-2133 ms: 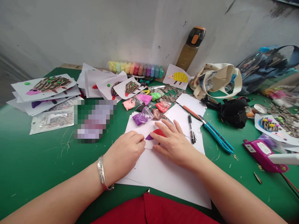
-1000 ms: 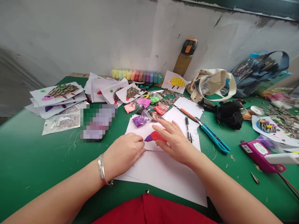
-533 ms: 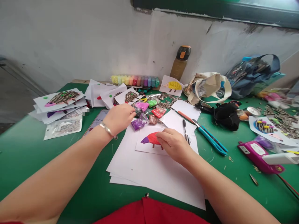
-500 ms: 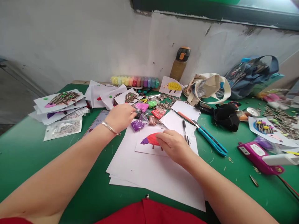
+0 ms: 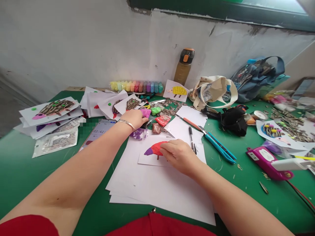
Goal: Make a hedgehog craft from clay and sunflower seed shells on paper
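My left hand [image 5: 134, 118] reaches into the clay packets, its fingers curled beside a pink packet [image 5: 145, 113] and a black packet [image 5: 148, 123]. Whatever lies between those fingertips is hidden. A purple packet [image 5: 139, 133] sits just below this hand. My right hand [image 5: 178, 154] rests over a small white card [image 5: 147, 160], fingertips pressed together on the red clay body [image 5: 157, 148] of a hedgehog figure. The figure has a purple snout [image 5: 148, 151] and brown legs; its right part is covered by my hand. Anything pinched there cannot be made out.
Paper sheets [image 5: 157, 186] lie beneath the card. A pen [image 5: 191, 135] and a blue utility knife [image 5: 220, 148] are at the right, beyond them a magenta glue gun [image 5: 268, 162]. Sunflower seeds [image 5: 173, 104], a bottle [image 5: 183, 67] and a phone [image 5: 97, 132] stand or lie around.
My left hand has moved a little to the right and forward, towards the pink and black packets. My right hand stays on the red clay. The view has shifted slightly.
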Action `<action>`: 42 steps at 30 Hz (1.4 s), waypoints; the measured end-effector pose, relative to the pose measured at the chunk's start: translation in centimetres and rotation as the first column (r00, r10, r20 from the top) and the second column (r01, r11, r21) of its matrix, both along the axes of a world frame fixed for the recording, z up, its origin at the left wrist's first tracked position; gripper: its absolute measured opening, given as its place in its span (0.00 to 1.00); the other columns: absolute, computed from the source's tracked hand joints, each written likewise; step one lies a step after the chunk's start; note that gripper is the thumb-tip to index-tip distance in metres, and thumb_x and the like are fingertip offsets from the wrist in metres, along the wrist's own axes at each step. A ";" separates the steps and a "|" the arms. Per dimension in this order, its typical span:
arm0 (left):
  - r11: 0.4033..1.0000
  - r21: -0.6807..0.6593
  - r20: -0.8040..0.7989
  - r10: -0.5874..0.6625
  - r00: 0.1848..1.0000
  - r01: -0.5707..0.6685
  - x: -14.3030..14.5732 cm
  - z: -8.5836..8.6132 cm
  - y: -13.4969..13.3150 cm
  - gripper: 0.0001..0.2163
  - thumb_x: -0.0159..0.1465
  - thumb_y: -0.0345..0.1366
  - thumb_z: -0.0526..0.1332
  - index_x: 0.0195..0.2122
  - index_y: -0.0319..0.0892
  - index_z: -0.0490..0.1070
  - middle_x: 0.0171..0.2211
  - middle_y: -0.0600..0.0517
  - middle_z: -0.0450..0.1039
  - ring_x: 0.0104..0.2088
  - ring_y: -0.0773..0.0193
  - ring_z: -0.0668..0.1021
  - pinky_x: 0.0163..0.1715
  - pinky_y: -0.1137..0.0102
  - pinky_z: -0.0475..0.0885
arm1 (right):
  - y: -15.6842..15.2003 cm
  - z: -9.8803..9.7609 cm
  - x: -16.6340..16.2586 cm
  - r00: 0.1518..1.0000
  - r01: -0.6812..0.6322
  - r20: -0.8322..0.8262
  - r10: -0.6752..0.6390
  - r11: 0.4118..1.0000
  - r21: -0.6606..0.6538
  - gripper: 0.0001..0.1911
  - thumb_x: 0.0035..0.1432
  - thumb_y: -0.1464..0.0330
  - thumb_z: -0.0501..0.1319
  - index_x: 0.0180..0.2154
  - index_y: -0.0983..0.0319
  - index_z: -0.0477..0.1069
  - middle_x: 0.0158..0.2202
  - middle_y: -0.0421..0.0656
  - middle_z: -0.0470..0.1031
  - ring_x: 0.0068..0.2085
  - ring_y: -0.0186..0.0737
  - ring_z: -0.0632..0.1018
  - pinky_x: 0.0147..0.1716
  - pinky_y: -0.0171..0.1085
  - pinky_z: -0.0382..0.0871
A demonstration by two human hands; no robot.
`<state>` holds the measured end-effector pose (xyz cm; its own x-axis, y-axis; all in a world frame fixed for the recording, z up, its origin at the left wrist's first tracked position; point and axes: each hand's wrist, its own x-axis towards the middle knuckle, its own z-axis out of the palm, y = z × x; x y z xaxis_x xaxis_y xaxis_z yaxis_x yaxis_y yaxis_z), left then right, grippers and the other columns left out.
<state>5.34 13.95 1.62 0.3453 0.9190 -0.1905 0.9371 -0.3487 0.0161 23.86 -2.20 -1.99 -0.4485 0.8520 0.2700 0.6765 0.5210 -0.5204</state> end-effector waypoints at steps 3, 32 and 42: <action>0.999 -0.038 0.003 0.013 1.000 -0.013 0.4 0.1 0.4 0.21 0.61 0.53 0.56 0.31 0.40 0.78 0.34 0.39 0.79 0.40 0.45 0.79 0.37 0.63 0.69 | 0.0 -0.1 0.0 1.000 -0.009 0.004 0.009 1.000 -0.020 0.15 0.68 0.70 0.50 0.33 0.60 0.74 0.29 0.41 0.77 0.30 0.36 0.72 0.35 0.35 0.59; 0.970 -0.231 0.887 0.181 0.425 0.071 -3.4 2.6 -12.2 0.14 0.58 0.40 0.65 0.45 0.43 0.77 0.38 0.50 0.78 0.37 0.59 0.78 0.40 0.65 0.73 | 0.7 4.8 -1.2 0.698 0.069 -0.551 -0.457 0.809 -0.584 0.12 0.60 0.59 0.60 0.34 0.61 0.76 0.28 0.39 0.73 0.28 0.34 0.72 0.30 0.36 0.66; 0.924 -0.363 0.872 0.292 0.392 0.119 -3.4 1.4 -11.7 0.17 0.58 0.40 0.65 0.48 0.42 0.76 0.39 0.48 0.78 0.38 0.58 0.78 0.40 0.63 0.75 | 0.2 3.3 -1.9 0.588 -0.234 -0.674 -0.447 0.703 -0.671 0.14 0.58 0.59 0.64 0.30 0.64 0.74 0.24 0.39 0.69 0.26 0.34 0.71 0.24 0.34 0.65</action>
